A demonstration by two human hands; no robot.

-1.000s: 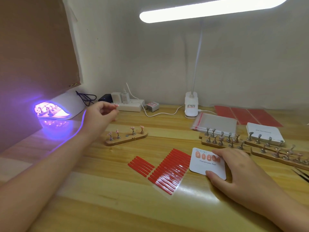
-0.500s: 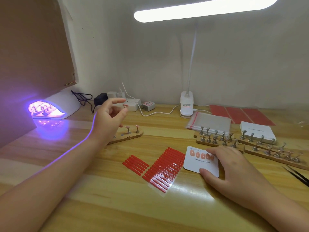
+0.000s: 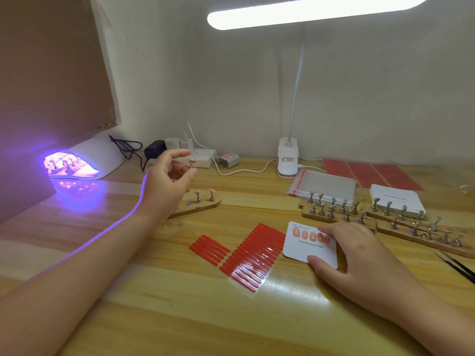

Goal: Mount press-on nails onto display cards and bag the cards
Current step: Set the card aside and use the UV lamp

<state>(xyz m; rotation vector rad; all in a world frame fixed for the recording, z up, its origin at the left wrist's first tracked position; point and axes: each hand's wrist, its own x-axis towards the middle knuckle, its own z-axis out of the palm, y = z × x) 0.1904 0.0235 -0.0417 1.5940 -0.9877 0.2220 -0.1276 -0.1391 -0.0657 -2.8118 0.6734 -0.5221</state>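
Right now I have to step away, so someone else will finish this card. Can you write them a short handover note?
Left hand is raised, pinching a nail stand with a pink nail.
Right hand holds the card flat on the table.
Holder keeps two more nails on stands.
Done: a row of nails sits on the card.
Left: mount the held nail and the rest, then slip the card into a bag.

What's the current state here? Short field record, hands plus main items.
left hand: raised above the table, pinching a nail stand with a pink nail on it
right hand: resting on the display card, holding it flat
display card: white, printed "Handmade Nail", row of pink nails along the top
wooden holder: near left hand, two stands with nails visible on it
adhesive strips: red, on clear sheet left of the card
bags: clear stack behind the empty stands
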